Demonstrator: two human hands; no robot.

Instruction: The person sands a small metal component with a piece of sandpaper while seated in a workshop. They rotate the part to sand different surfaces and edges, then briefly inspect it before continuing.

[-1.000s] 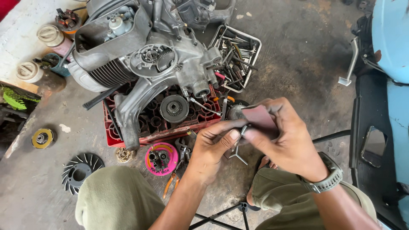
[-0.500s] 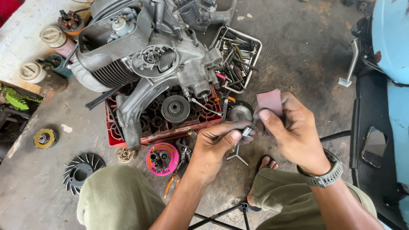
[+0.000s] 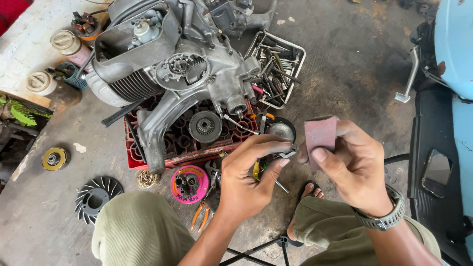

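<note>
At lower centre of the frame, a small metal part point(image 3: 288, 151) is pinched between the closed fingers of the left hand point(image 3: 249, 180). Just to its right, a reddish-brown sanding pad point(image 3: 320, 135) is clamped between thumb and fingers of the right hand point(image 3: 357, 165), on whose wrist a grey watch point(image 3: 382, 220) is worn. Further left on the floor, a pink round tray point(image 3: 189, 183) and a black fan wheel point(image 3: 96, 197) are seen. Beyond, a grey engine point(image 3: 182, 74) is laid over a red crate point(image 3: 192, 143), with a wire basket of tools point(image 3: 278, 66) at upper centre.
</note>
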